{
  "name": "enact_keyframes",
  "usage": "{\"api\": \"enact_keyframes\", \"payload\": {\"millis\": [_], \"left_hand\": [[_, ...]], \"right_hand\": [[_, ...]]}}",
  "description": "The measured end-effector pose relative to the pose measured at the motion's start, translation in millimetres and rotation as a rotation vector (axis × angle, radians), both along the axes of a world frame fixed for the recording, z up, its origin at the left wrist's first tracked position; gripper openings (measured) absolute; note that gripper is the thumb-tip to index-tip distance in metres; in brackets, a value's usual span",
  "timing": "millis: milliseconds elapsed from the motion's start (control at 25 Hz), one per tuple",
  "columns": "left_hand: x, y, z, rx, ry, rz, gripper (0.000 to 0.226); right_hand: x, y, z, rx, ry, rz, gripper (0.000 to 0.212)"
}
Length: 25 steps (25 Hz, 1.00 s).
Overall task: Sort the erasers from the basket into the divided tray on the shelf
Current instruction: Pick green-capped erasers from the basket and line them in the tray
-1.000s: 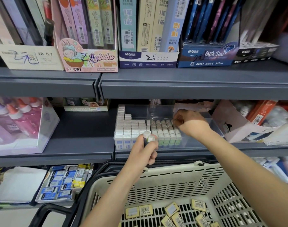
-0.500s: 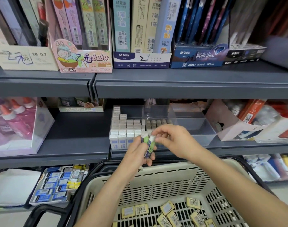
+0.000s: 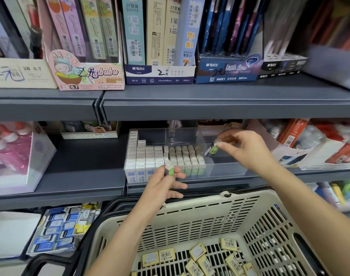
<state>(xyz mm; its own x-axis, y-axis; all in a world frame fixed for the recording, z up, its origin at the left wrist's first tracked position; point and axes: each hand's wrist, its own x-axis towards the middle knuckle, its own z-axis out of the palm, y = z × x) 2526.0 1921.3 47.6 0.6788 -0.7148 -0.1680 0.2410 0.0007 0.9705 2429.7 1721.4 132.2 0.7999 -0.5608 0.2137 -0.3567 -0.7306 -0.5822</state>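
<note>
Standing on the upper shelf, a white box (image 3: 160,73) reads "M&G" with "2 HB" penned on it, a blue box (image 3: 228,73) "Little Star 840X1", a pink box (image 3: 86,76) "2B 0.7". Below, the right hand (image 3: 245,151) pinches a green-sleeved eraser (image 3: 211,151) by its white upper end above the clear tray (image 3: 226,170), just right of the standing rows (image 3: 187,158). Its long axis tilts, lower end pointing down-left. The left hand (image 3: 160,186) grips a second eraser (image 3: 169,169), roughly upright, before the tray's front wall, above the basket (image 3: 190,213).

At centre frame, the divided tray's (image 3: 226,170) right compartment lay open; its left ones were packed with erasers (image 3: 148,156). The upper shelf (image 3: 210,108) overhung above, the basket (image 3: 190,222) rim close below.
</note>
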Motion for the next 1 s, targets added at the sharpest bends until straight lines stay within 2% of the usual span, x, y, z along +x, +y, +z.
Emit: {"api": "enact_keyframes", "payload": {"millis": [80,200,440,760,1000], "left_hand": [[0.3,0.3,-0.1,-0.004,0.014,0.010,0.027],[0.7,0.5,-1.3,-0.009,0.026,0.013,0.026],[1.4,-1.2,-1.8,-0.007,0.026,0.007,0.022],[-0.1,-0.5,-1.3,-0.015,0.005,0.007,0.018],[-4.9,-0.2,0.6,0.033,-0.155,-0.042,0.022]], "right_hand": [[-0.5,-2.3,-1.6,-0.112,0.078,-0.003,0.020],[0.7,2.6,-2.8,-0.212,0.102,0.089,0.019],[7.3,7.0,2.0,-0.257,0.145,0.187,0.014],[12.0,-1.6,-4.8,-0.256,0.261,0.187,0.014],[12.7,1.9,-28.8,-0.215,0.394,0.237,0.022]]}}
